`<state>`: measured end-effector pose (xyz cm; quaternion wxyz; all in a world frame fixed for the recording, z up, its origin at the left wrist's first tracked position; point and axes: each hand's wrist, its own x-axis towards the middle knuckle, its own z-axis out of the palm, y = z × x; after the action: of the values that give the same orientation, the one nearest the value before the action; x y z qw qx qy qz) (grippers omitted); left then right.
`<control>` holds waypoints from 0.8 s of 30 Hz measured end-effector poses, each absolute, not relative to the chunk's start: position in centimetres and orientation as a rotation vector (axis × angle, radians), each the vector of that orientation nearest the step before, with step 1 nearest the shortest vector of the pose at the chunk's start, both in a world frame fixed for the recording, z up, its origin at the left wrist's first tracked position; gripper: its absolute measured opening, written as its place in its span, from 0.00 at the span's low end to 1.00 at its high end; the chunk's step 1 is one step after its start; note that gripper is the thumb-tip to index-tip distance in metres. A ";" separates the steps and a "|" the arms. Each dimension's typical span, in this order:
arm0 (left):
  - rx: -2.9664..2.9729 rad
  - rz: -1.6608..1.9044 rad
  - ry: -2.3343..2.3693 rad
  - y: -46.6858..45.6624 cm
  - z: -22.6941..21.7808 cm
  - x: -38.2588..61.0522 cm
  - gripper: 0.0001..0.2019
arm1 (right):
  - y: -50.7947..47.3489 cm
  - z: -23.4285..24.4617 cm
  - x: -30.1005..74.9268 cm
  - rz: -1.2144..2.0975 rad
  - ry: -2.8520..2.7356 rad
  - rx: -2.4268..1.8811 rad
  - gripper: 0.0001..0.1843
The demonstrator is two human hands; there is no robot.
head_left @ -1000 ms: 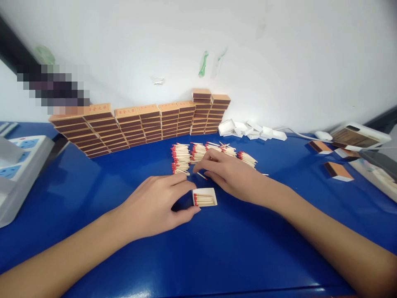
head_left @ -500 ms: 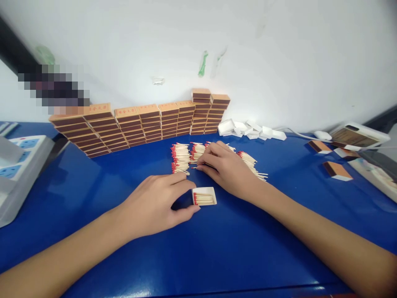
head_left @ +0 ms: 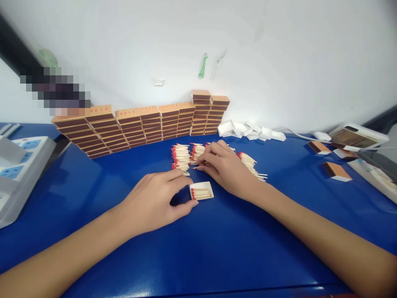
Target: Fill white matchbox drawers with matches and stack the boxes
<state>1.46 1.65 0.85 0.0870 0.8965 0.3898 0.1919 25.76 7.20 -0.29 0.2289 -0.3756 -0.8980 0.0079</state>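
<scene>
My left hand (head_left: 158, 200) grips the left end of a small white matchbox tray (head_left: 203, 184) between thumb and fingers. Inside the tray several red-headed matches (head_left: 202, 194) lie side by side along its near side, heads to the left. Beyond it, my right hand (head_left: 221, 163) is closed in a pinch over the loose matches, with a match (head_left: 195, 168) showing its red head at the fingertips. A pile of matches (head_left: 180, 156) lies left of that hand, and another pile (head_left: 250, 164) shows to its right. The matches under my right palm are hidden.
Stacked orange-brown matchboxes (head_left: 139, 128) line the wall at the back left. White empty trays (head_left: 248, 130) lie in a heap right of them. More matchbox sleeves (head_left: 337, 170) and a pale device (head_left: 358, 136) sit at the right. A power strip (head_left: 26, 165) occupies the left of the blue table (head_left: 198, 256).
The tray in my left hand has shifted slightly away from me and left, and its angle has changed a little. My right hand stays nearly in place at the matches.
</scene>
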 end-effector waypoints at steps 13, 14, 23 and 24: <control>2.654 0.627 1.173 1.6 1.0 1.4 0.11 | 6.4 0.7 25.9 -0.030 -2.518 -1.080 0.10; 2.656 0.628 1.177 1.6 1.0 1.4 0.11 | 6.1 1.0 26.0 -0.006 -2.498 -1.071 0.09; 2.675 0.643 1.182 1.8 0.8 1.2 0.13 | 3.5 2.5 26.8 0.087 -2.433 -0.995 0.05; 2.672 0.642 1.184 1.8 0.9 1.3 0.13 | 3.3 2.5 26.8 0.080 -2.437 -0.985 0.05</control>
<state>1.25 1.76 0.87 0.0749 0.8905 0.3945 0.2140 26.76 3.32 2.51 0.2532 -0.3624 -0.8965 0.0296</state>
